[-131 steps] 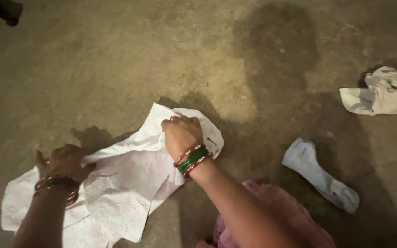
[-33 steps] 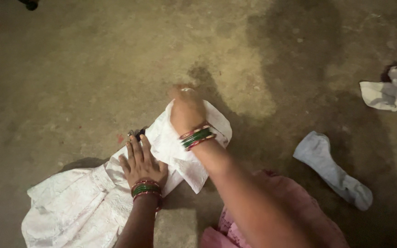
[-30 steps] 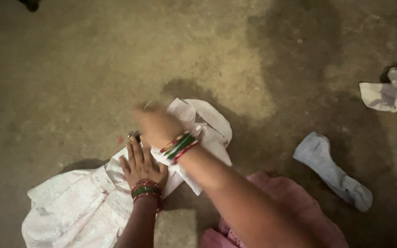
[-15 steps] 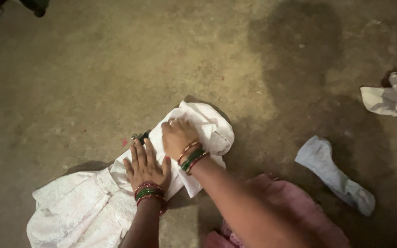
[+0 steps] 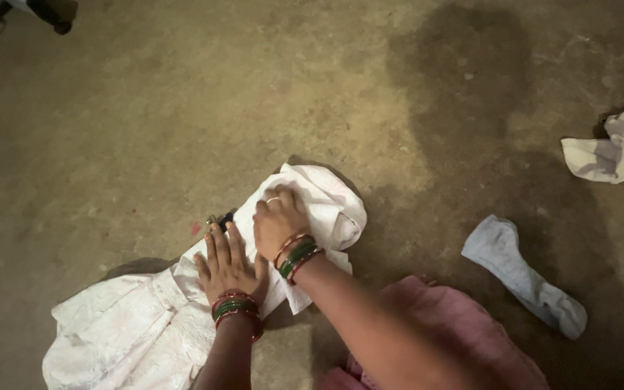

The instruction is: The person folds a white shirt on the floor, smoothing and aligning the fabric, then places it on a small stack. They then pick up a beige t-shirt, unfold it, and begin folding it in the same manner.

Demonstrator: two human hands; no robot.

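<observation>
A white embroidered garment (image 5: 131,332) lies spread on the concrete floor, its upper end folded over into a thick bundle (image 5: 326,206). My left hand (image 5: 227,263) lies flat on the cloth with fingers spread, pressing it down. Just to its right, my right hand (image 5: 277,222) rests on the folded bundle with its fingers curled into the fabric. Both wrists carry red and green bangles. A small dark thing (image 5: 222,218) peeks out at the cloth's edge by my left fingertips.
A light grey sock (image 5: 521,274) lies on the floor to the right. A crumpled white cloth (image 5: 619,148) sits at the far right edge. Pink fabric (image 5: 449,339) covers my lap at the bottom. A dark object (image 5: 55,14) stands at the top left corner.
My left hand moved from the garment's left end to its middle and stays pressed there. My right hand folded the upper end over and now rests on the bundle.
</observation>
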